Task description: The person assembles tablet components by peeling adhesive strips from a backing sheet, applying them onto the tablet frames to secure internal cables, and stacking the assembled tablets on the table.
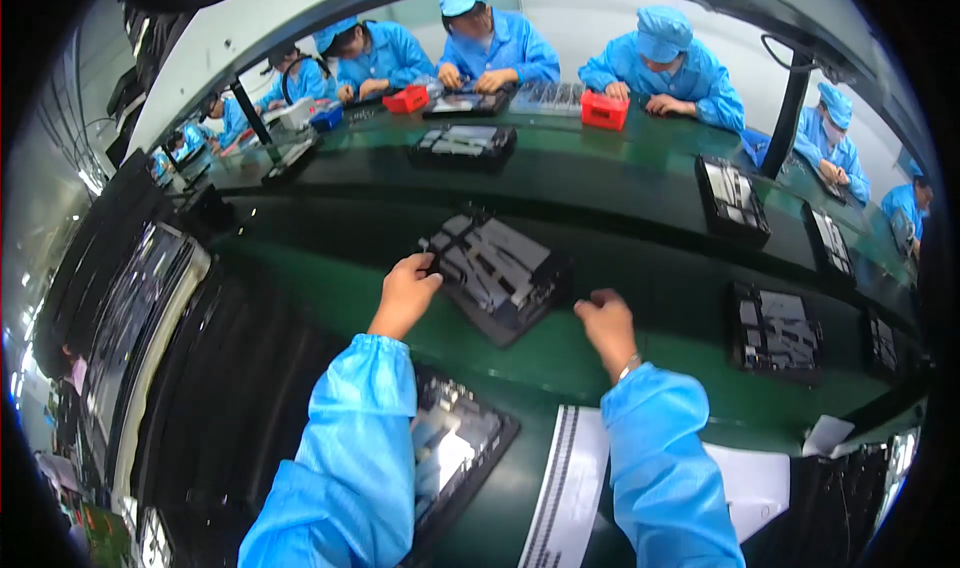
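An opened flat electronic device with grey panels and dark strips lies in a black tray (505, 323) on the green bench in front of me. My left hand (405, 293) grips the tray's left edge between thumb and fingers. Just off the tray's right side is my right hand (608, 330), its fingers loosely bent and apart, with nothing visible in them. Nearer to me, partly behind my left sleeve, rests another opened device (465, 443) with a shiny silver part. Between my forearms lies a white printed sheet (572, 483).
Similar devices in black trays stand at the right (775, 333), the far right (733, 200) and the far middle (465, 143). Across the bench sit several workers in blue, with red bins (604, 111) by them. Dark stacked material (215, 418) fills the left side.
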Demonstrator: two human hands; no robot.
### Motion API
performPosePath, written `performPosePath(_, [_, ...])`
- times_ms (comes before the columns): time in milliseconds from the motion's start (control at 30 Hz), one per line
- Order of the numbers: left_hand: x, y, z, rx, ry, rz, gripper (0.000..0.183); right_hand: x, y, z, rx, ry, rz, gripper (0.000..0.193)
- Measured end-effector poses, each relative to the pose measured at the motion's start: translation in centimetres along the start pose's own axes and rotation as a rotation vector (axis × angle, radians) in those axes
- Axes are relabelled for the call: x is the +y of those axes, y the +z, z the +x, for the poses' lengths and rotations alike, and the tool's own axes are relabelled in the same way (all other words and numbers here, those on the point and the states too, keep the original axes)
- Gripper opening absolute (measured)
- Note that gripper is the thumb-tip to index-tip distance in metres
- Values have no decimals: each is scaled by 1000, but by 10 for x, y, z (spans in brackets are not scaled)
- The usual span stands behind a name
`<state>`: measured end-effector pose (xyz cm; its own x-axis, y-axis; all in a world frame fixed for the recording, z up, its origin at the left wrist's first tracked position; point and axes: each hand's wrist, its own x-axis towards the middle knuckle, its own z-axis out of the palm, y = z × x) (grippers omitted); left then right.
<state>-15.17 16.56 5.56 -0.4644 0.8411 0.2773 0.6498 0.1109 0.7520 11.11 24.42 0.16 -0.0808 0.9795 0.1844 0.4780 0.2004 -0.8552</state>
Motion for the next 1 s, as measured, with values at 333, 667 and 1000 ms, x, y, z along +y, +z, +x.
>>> performPosePath(333, [-75,57,73,-110,-242,227,88,3,56,-5,130,69,-102,81])
performPosePath(667, [122,-25,-80,-127,153,-32,78,-60,-148,-85,113,24,568,64])
performPosePath(1000, [113,4,-317,-667,127,-233,89,53,-245,-294,214,339,293,59])
